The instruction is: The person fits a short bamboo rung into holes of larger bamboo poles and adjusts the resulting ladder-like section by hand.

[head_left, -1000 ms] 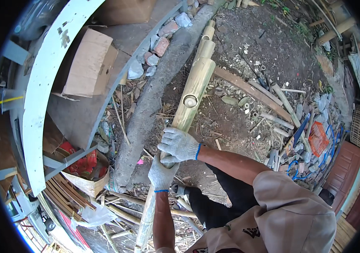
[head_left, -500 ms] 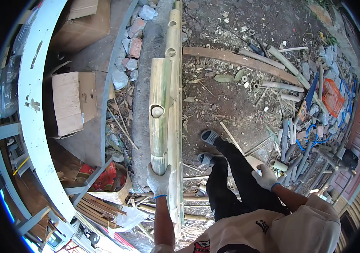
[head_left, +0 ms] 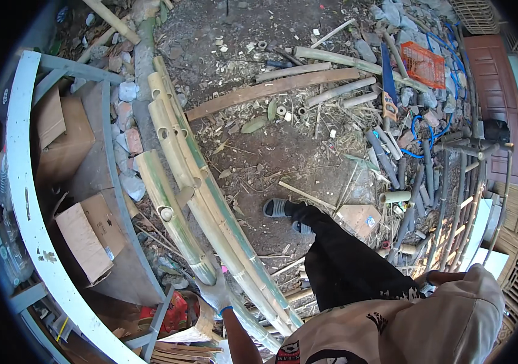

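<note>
My left hand (head_left: 214, 295), in a pale work glove, is closed around the near end of a short green-and-cream bamboo tube (head_left: 180, 233). A round hole is cut in its upper side, and something pale and round shows inside. Just right of the tube lie longer bamboo poles (head_left: 222, 236), side by side, with several round holes cut along one. My right forearm (head_left: 447, 277) reaches out beside my hip. The fingers of my right hand are hidden by my dark trousers.
On the left are a white-edged frame (head_left: 31, 200) and cardboard boxes (head_left: 83, 236). Stones (head_left: 126, 136) line the poles' left side. A brown plank (head_left: 271, 91), bamboo offcuts (head_left: 340, 92), a blue-bladed handsaw (head_left: 388, 79) and an orange crate (head_left: 422, 65) lie on the littered ground ahead and right.
My view has swung to the right, so the bamboo now slants across the left side. My left hand still grips the tube; my right hand has gone back behind my leg.
</note>
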`<state>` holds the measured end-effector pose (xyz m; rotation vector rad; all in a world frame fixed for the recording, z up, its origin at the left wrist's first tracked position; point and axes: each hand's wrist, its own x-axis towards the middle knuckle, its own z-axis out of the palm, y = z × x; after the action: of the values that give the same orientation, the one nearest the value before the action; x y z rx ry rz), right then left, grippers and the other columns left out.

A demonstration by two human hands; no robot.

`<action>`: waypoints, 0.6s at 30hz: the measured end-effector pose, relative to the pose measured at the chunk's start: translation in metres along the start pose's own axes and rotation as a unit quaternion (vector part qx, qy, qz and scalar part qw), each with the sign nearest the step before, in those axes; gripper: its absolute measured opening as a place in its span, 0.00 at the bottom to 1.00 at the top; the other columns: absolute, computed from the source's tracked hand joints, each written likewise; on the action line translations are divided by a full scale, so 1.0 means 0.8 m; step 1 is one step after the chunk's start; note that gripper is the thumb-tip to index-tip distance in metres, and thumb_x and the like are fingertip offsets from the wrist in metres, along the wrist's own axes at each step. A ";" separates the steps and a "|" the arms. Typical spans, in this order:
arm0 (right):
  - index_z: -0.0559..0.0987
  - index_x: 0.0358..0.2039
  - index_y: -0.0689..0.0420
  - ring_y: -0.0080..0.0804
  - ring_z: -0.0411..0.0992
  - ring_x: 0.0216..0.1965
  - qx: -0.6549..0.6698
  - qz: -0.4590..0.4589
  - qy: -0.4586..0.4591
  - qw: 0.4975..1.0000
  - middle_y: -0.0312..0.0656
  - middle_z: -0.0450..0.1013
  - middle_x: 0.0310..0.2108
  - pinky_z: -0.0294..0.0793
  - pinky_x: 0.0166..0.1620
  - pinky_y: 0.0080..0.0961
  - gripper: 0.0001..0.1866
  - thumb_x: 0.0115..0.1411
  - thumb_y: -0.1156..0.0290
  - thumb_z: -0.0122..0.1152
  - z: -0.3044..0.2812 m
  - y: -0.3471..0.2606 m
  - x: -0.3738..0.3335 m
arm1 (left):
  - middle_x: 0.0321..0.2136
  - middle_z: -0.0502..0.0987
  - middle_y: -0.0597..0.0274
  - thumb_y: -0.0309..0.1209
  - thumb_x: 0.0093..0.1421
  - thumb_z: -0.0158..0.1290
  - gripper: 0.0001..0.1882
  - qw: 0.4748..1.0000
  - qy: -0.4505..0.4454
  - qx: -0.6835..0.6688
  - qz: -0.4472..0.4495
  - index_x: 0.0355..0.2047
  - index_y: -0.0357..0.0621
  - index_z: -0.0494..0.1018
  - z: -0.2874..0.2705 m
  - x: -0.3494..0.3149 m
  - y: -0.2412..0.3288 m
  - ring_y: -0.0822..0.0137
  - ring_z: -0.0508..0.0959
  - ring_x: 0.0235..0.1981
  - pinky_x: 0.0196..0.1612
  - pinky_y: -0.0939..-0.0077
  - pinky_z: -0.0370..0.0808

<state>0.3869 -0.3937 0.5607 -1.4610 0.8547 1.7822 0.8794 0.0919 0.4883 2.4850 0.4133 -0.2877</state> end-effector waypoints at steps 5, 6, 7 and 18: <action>0.76 0.54 0.61 0.52 0.78 0.49 0.038 -0.023 0.093 0.995 0.56 0.79 0.47 0.74 0.55 0.41 0.32 0.61 0.47 0.58 -0.026 -0.024 -0.009 | 0.48 0.79 0.38 0.43 0.50 0.71 0.43 0.999 0.012 0.023 -0.028 0.60 0.30 0.67 0.012 -0.005 0.020 0.48 0.82 0.47 0.52 0.56 0.76; 0.77 0.53 0.61 0.52 0.78 0.49 0.042 -0.025 0.103 0.993 0.55 0.79 0.47 0.74 0.55 0.41 0.31 0.61 0.47 0.58 -0.025 -0.025 -0.010 | 0.49 0.79 0.38 0.43 0.50 0.71 0.43 0.999 0.017 0.043 -0.025 0.60 0.31 0.68 0.013 -0.009 0.017 0.46 0.81 0.48 0.51 0.56 0.76; 0.77 0.53 0.61 0.52 0.78 0.49 0.045 -0.028 0.115 0.992 0.55 0.79 0.47 0.74 0.55 0.41 0.31 0.61 0.47 0.58 -0.026 -0.021 -0.010 | 0.49 0.79 0.38 0.43 0.50 0.71 0.43 0.999 0.015 0.032 -0.021 0.60 0.31 0.68 0.020 -0.011 0.018 0.46 0.81 0.48 0.51 0.56 0.76; 0.79 0.51 0.59 0.51 0.78 0.49 0.044 -0.033 0.086 0.995 0.52 0.80 0.48 0.73 0.56 0.43 0.29 0.58 0.49 0.61 -0.028 0.014 -0.021 | 0.48 0.80 0.44 0.43 0.54 0.70 0.38 0.995 0.044 0.051 -0.066 0.58 0.31 0.69 0.019 -0.031 0.039 0.52 0.82 0.46 0.50 0.58 0.77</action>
<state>0.3923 -0.4195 0.5743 -1.5840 0.9477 1.5684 0.8660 0.0536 0.4996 2.5819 0.6163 -0.2586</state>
